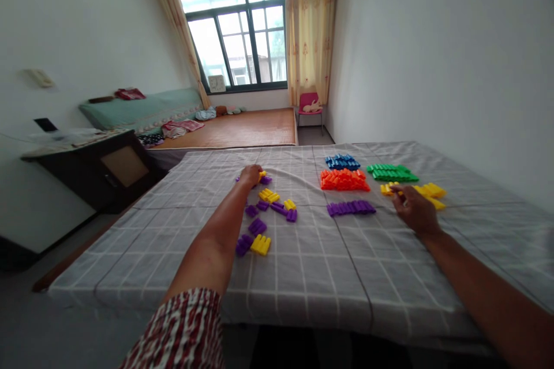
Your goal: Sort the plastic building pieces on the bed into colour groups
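Observation:
At the far left of the scattered pieces, my left hand [251, 175] has its fingers closed on a yellow ridged plastic block [262, 175]. A purple ridged block [265, 180] lies right beside those fingertips. My right hand [412, 205] is low over the yellow group, fingers curled, their tips by a few yellow blocks [388, 188]; whether anything is pinched there is hidden. More yellow blocks [433, 191] lie behind that hand. Between me and my left hand are loose purple blocks [257, 226] and yellow blocks [261, 245].
Grouped by colour on the checked tablecloth [303, 277] are blue blocks [343, 162], orange blocks [345, 180], green blocks [392, 172] and a purple row [351, 208]. A bed [255, 127] and a pink chair [309, 101] stand beyond. A dark cabinet [93, 170] is at left.

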Tool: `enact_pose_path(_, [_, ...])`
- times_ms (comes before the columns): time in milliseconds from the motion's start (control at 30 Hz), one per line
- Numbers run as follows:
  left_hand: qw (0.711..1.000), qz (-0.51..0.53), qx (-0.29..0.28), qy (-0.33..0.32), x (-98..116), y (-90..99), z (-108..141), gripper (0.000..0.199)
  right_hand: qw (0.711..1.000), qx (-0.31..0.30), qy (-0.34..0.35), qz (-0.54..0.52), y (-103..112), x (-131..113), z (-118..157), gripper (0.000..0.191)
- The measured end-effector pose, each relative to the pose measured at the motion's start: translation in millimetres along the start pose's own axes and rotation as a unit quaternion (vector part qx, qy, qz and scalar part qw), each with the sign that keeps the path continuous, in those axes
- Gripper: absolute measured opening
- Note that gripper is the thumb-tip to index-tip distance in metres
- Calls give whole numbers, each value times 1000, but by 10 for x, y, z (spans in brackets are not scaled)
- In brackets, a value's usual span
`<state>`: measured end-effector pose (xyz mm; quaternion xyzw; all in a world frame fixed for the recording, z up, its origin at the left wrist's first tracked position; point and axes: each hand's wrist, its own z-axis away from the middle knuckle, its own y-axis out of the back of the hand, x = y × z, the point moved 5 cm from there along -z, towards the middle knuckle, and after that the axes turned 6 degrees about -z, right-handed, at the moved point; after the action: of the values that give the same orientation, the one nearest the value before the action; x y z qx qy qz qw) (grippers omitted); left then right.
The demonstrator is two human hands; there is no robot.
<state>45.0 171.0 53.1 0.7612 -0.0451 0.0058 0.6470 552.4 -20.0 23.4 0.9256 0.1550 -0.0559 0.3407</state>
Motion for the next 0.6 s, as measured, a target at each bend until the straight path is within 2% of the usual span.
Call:
enact_pose_path(200, [999, 5, 2, 31, -141, 92, 158, 39, 1000, -11, -6, 9, -15, -5, 18, 29])
enact_pose_path(333, [999, 9, -7, 48, -367, 102, 254, 37, 999, -1, -29, 20, 13, 52, 22, 29])
enact_pose_path(467, [999, 12, -19, 49, -571, 68, 234, 39, 998, 8, -49, 27, 18, 142, 25, 29])
enact_pose_path(600, [999, 15, -43, 21, -497, -35, 148, 44, 998, -7, -65, 19, -18, 204, 30, 30])
